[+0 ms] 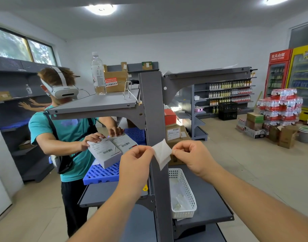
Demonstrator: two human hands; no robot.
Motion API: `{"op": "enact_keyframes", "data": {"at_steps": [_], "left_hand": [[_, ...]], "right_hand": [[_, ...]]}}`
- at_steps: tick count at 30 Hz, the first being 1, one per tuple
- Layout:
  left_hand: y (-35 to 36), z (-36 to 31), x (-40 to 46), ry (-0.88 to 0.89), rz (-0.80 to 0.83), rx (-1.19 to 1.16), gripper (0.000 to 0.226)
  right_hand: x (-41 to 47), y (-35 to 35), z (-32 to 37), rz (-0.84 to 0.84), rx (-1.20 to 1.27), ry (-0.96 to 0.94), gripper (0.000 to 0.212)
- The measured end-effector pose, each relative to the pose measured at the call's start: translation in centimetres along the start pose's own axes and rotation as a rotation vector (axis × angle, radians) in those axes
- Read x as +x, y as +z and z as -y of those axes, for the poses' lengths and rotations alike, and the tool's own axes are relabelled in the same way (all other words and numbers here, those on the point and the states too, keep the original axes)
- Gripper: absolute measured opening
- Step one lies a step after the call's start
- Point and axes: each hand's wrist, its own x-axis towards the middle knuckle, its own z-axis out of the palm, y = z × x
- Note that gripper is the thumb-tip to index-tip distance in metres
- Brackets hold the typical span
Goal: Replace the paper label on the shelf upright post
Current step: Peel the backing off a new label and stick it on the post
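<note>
Fingers [150, 151] of the left hand [134, 165] are pinched together on the left edge of the paper label [161, 152], and those of the right hand [193, 156] are pinched on its right edge, so the white sheet is stretched between the two hands just in front of the shelf upright post [154, 119]. The label looks slightly crumpled and hangs tilted, its lower corner at about 6 o'clock from the grip.

Whether it touches the post or is just clear of it cannot be told. No other label shows on the visible face of the post, so this is either the old one coming away or the new one about to be pressed on; my guess is that the job is midway, with sticking or discarding left to do.

At 5 o'clock from the hands, a white mesh basket [191, 194] sits on the lower shelf [216, 203], just beside the post. It holds a few crumpled pale scraps, probably paper.
</note>
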Motion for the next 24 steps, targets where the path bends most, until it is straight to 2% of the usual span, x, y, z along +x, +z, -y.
{"op": "enact_keyframes", "data": {"at_steps": [15,19,24], "left_hand": [[-0.9,0.8,0.7,0.004,-0.109,-0.037,0.018],[-1.3,1.0,0.6,-0.007,-0.125,-0.035,0.017],[-2.2,1.8,0.7,-0.035,-0.142,-0.01,0.017]], "right_hand": [[1.1,-2.4,-7.4,-0.071,-0.049,0.248,0.015],[1.5,-2.5,-9.8,-0.073,-0.267,0.318,0.02],[2.1,-1.7,-12.4,0.041,-0.55,0.329,0.022]]}}
